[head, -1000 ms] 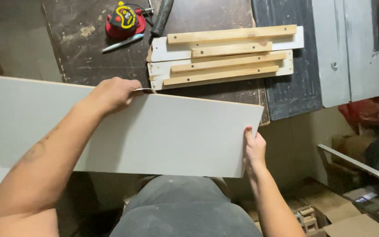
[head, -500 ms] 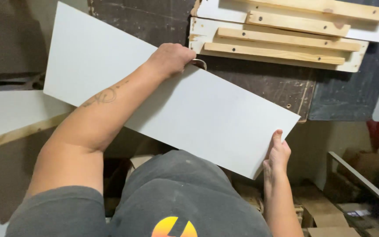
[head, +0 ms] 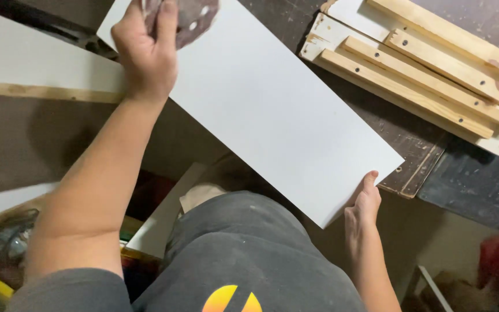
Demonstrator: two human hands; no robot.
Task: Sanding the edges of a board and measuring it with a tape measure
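Observation:
A long white board (head: pixel 272 110) lies slanted across the dark workbench (head: pixel 411 136), its near end hanging past the bench edge over my lap. My right hand (head: pixel 364 205) grips the board's near right corner from below, thumb on the edge. My left hand (head: pixel 145 49) is raised over the board's far left part and pinches a round brown sanding disc (head: pixel 194 17) with small holes.
White panels with light wooden slats screwed onto them (head: pixel 428 75) lie on the bench to the right of the board. Another white panel with a wood strip (head: pixel 36 81) sits at the left. Clutter fills the floor at lower left and lower right.
My left hand has left the board's far edge and now holds up a sanding disc. The board has swung further to a diagonal. My right hand keeps its corner grip.

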